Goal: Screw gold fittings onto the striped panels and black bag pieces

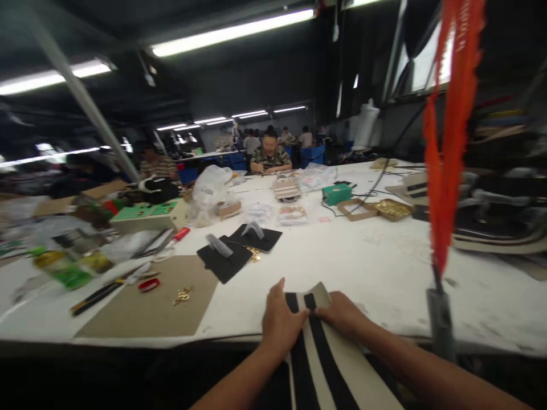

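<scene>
A cream panel with black stripes (328, 359) extends from the white table's front edge toward the bottom of the view, its far end curled up. My left hand (280, 319) grips the left side of that end, thumb on top. On the right side, my right hand (342, 312) pinches the same end, with its thumb near my left thumb. The fingers under the panel are hidden. Beyond my hands lie two black pieces (226, 259) with grey translucent strips on them, beside small gold metal parts (254, 254).
A grey-brown sheet (149, 313) at left carries gold parts and a red ring (149, 285). An orange strap (447, 142) hangs at right before stacked striped pieces (499, 239). A green box (337, 193) sits farther back. A person (270, 156) sits across the table.
</scene>
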Demonstrator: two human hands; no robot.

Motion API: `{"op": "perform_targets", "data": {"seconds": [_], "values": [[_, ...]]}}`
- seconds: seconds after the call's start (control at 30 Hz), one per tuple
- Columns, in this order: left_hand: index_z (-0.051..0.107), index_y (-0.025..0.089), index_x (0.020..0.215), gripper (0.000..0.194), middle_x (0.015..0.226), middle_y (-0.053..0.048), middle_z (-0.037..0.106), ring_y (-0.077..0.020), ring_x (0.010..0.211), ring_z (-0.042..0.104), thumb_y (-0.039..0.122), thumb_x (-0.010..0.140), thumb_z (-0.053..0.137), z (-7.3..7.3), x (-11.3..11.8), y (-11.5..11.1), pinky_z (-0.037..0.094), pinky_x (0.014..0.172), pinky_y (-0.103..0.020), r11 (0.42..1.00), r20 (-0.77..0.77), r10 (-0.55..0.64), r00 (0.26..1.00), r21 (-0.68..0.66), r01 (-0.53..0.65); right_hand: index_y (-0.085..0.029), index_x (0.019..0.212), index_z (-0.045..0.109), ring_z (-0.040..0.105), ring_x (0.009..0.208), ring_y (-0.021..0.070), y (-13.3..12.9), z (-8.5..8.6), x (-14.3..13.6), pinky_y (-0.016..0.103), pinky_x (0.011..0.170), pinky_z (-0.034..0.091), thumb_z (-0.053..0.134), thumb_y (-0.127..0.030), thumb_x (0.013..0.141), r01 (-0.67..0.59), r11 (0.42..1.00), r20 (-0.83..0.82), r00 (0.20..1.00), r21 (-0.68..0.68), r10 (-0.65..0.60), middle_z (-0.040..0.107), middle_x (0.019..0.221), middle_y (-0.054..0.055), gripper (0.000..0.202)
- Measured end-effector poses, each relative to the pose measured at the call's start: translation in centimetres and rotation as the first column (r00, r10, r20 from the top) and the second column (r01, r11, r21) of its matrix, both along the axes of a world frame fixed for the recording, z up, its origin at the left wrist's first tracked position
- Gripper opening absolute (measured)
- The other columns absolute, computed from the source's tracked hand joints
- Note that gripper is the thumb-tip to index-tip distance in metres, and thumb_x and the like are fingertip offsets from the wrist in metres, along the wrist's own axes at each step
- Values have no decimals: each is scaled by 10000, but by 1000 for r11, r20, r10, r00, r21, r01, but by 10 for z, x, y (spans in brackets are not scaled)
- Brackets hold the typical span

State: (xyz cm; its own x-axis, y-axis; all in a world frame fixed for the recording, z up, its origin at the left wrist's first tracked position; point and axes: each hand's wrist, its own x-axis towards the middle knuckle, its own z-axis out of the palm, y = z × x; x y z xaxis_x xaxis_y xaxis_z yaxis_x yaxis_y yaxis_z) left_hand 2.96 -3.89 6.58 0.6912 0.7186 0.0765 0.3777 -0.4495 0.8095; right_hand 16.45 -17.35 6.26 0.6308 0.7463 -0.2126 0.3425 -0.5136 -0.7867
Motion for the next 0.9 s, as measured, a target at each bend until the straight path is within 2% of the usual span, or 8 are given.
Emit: {"op": "perform_targets", "data": {"seconds": [0.07, 0.13, 0.33, 0.47, 0.6, 0.77, 0.83, 0.9], "values": [[619, 190, 1398, 679, 1578, -143, 537, -362, 1497, 440, 245, 745, 796, -7, 0, 7, 345, 1265, -560, 944, 44, -125, 991, 314, 105, -155, 923, 802, 733, 893, 253, 3, 1, 5, 275, 713, 487, 698, -262, 773, 37, 999, -11, 999, -16, -37, 810, 958, 88, 212], [728, 230, 1260, 476, 1448, -103, 673, -352, 1413, 543, 271, 790, 792, -16, 1, 11, 422, 1213, -580, 867, 19, -278, 960, 434, 243, -141, 912, 800, 722, 861, 237, 5, -1, 9, 262, 671, 461, 722, -230, 766, 55, 998, -13, 998, -30, -55, 805, 948, 92, 189], [805, 254, 1118, 255, 1274, -48, 780, -308, 1262, 655, 295, 874, 740, -27, 8, 9, 502, 1128, -533, 836, -84, -356, 931, 416, 358, -143, 874, 798, 694, 769, 206, 2, 0, 13, 242, 604, 423, 799, -259, 752, 34, 999, -8, 999, -33, -35, 783, 848, 60, 168], [799, 279, 1073, 236, 1253, -22, 783, -305, 1260, 644, 274, 838, 775, -25, 13, 13, 493, 1114, -515, 845, -93, -351, 932, 398, 358, -158, 942, 792, 684, 703, 169, -2, 0, 53, 238, 642, 464, 795, -366, 849, 150, 988, 42, 988, -29, -149, 757, 796, 22, 229], [790, 304, 1071, 249, 1264, -9, 772, -309, 1264, 630, 278, 825, 805, -28, 13, 14, 471, 1104, -518, 855, -112, -337, 935, 378, 354, -162, 1321, 666, 713, 895, 185, -15, 4, 126, 311, 843, 543, 606, -378, 1041, 483, 876, 210, 857, -14, -470, 752, 1068, 70, 359], [791, 370, 1111, 320, 1283, 10, 758, -335, 1275, 613, 278, 806, 820, -34, 15, 17, 444, 1091, -561, 868, -98, -351, 931, 338, 363, -185, 1342, 626, 651, 1177, 265, -47, 11, 197, 498, 1028, 545, 622, -398, 1058, 731, 681, 365, 643, -34, -673, 655, 1316, 111, 355], [796, 369, 1105, 332, 1281, 7, 757, -342, 1278, 606, 269, 790, 829, -35, 14, 19, 430, 1104, -569, 883, -77, -350, 934, 307, 356, -184, 1317, 643, 650, 1177, 269, -56, 14, 203, 502, 1025, 554, 638, -396, 1051, 746, 664, 396, 626, -52, -672, 646, 1333, 109, 340], [802, 358, 1093, 361, 1282, 1, 756, -348, 1286, 593, 244, 755, 851, -33, 10, 17, 412, 1120, -568, 907, -54, -331, 942, 258, 333, -186, 1287, 666, 652, 1177, 264, -49, 18, 196, 470, 1004, 567, 582, -390, 1080, 695, 718, 419, 666, -48, -617, 644, 1335, 98, 302]]}}
